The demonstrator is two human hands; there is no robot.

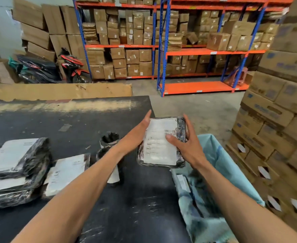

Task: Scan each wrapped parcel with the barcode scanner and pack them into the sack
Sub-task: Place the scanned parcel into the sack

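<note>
Parcel (pixel 161 142), black-wrapped with its white label facing up, sits between both hands over the right edge of the black table (pixel 74 120), just at 11 o'clock of the pale blue sack (pixel 219 174). I see my left hand (pixel 137 134) flat along its left side with fingers straight and together, while my right hand (pixel 188 146) grips the right edge, thumb pressed on the label near the barcode and fingers curled over the far side. Barcode scanner (pixel 109 148) stands at 9 o'clock of the parcel, more wrapped parcels (pixel 17 165) lying farther left.
</note>
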